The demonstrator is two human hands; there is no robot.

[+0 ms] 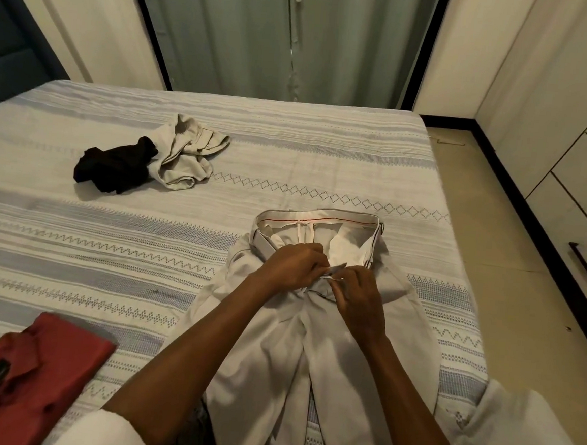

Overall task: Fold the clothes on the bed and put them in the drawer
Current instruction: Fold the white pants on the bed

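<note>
A pair of light grey trousers (310, 350) lies flat on the bed (108, 243), waistband open and pointing away from me, legs running toward me. My left hand (292, 266) and my right hand (361, 299) meet at the fly just below the waistband, each pinching the fabric there. A folded red shirt (27, 370) sits at the near left corner. Farther back on the left lie a crumpled beige garment (185, 154) and a black garment (114, 166), touching each other.
Cream drawers with dark handles (584, 259) line the right wall beyond a strip of floor (489, 216). Green curtains (282, 35) hang behind the bed, and a dark blue headboard (7, 45) stands at the far left.
</note>
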